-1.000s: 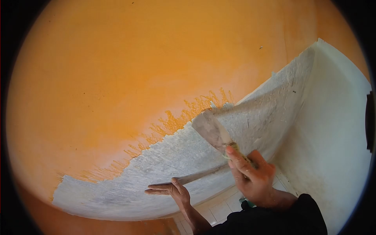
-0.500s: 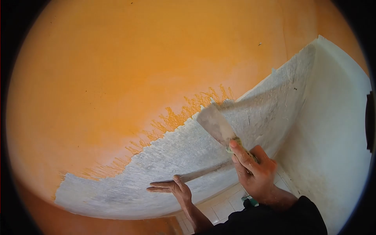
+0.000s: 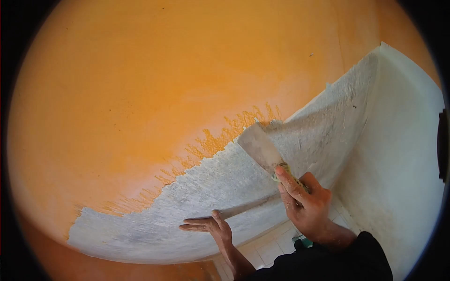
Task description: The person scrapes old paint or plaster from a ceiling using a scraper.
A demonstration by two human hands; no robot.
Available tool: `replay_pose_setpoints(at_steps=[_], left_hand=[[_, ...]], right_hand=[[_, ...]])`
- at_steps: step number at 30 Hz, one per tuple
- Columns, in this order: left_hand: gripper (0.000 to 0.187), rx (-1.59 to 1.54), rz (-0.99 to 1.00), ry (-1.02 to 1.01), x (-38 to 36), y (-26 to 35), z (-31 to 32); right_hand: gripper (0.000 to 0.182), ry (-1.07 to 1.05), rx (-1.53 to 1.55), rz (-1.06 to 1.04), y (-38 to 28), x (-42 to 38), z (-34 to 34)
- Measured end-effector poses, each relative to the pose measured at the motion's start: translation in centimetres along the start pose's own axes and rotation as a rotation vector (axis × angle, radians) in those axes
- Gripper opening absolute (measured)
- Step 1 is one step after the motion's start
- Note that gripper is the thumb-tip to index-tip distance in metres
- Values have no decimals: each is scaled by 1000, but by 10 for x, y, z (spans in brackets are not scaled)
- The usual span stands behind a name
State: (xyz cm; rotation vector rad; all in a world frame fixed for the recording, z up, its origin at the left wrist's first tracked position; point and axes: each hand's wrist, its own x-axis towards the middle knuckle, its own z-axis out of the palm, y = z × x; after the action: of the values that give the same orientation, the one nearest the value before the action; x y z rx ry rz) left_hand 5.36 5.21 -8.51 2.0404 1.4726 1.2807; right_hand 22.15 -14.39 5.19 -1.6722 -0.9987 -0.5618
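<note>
My right hand [image 3: 307, 201] is wrapped around the handle of a putty knife [image 3: 260, 147], with the index finger laid along it. The wide metal blade points up and left, its edge right at the ragged border of the orange paint [image 3: 164, 84]. Below that border lies a scraped grey band of wall [image 3: 206, 187]. My left hand [image 3: 218, 228] rests at this grey surface, fingers stretched out to the left and thumb raised apart, holding nothing. Short rough scrape marks [image 3: 211, 140] run along the lower edge of the orange paint.
A pale side wall [image 3: 398, 150] meets the scraped wall at a corner on the right. A dark object [image 3: 442, 145] sits at the far right edge. Light floor tiles [image 3: 262, 250] and a small green thing [image 3: 305, 242] show below my arms.
The wall's left part and my left hand appear slightly further right in view. The putty knife stays at nearly the same spot on the paint border, still in my right hand.
</note>
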Motion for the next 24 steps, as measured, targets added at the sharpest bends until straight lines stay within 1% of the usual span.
replay_pose_setpoints(at_steps=[3, 6, 11, 13, 14, 16, 20, 22, 24], left_hand=[[101, -17, 5, -5, 3, 6, 5], [97, -25, -38, -64, -1, -6, 7], [88, -70, -81, -270, 5, -45, 12], [90, -65, -53, -209, 4, -29, 9], [94, -48, -9, -107, 2, -14, 8], [98, -21, 34, -10, 1, -2, 2], [100, -24, 24, -7, 2, 1, 6], [96, -11, 3, -70, 0, -6, 5], [91, -20, -26, -170, 1, -26, 9]], right_hand=[[53, 14, 33, -1, 5, -2, 4], [51, -41, 45, 40, 3, 0, -3], [50, -51, 72, 56, 5, 5, -11], [50, -19, 100, 51, 5, 4, -6], [50, -17, 89, 38, 3, 8, -7], [50, -14, 67, 23, -1, 14, -11], [50, -16, 37, 32, 3, 1, -3], [50, -4, 26, 35, -7, 13, -10], [51, -25, -1, 37, 1, 8, -8]])
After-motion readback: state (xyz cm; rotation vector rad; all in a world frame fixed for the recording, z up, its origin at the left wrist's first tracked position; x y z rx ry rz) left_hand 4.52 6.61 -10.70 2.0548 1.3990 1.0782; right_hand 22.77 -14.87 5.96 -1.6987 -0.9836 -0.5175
